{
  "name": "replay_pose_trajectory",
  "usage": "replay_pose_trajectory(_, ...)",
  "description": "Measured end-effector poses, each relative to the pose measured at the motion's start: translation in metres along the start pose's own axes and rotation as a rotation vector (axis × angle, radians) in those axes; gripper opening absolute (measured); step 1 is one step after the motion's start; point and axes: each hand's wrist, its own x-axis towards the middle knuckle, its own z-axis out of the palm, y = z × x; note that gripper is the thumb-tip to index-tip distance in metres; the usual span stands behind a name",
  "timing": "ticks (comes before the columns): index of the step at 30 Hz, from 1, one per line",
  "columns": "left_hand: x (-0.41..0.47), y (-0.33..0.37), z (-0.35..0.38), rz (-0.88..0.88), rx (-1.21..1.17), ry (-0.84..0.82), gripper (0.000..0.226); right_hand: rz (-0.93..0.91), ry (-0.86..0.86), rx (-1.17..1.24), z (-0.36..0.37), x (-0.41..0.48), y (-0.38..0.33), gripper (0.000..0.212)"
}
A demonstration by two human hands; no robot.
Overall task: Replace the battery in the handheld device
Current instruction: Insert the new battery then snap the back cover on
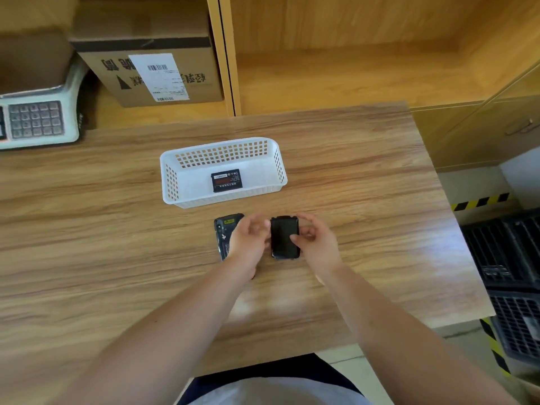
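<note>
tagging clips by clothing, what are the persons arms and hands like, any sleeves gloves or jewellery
Both arms are bare from the bottom edge of the picture to the fingers: no sleeves show. The left hand and the right hand wear no gloves, and no watch, bracelet or ring can be seen on the wrists or fingers in view.
</note>
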Motion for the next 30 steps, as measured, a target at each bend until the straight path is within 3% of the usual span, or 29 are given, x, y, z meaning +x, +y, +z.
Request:
replay_pose_trajectory(5, 0.006, 0.025, -0.047, 0.157, 0.018, 0.078, 0.023, -0.153, -0.151, -0.019, 0.03, 0.0, -0.037, 0.055)
replay_pose_trajectory(11, 0.009, 0.006, -0.096, 0.133, 0.001, 0.131, 0.022, -0.262, -0.318, -0.257, 0.074, -0.007, -0.04, 0.056)
replay_pose_trajectory(18, 0.006, -0.018, -0.105, 0.107, -0.022, 0.22, 0.021, -0.307, -0.342, -0.418, 0.091, -0.008, -0.026, 0.048)
replay_pose_trajectory(30, 0.002, -0.036, -0.103, 0.058, 0.005, 0.163, 0.02, -0.3, -0.39, -0.517, 0.083, -0.009, -0.007, 0.055)
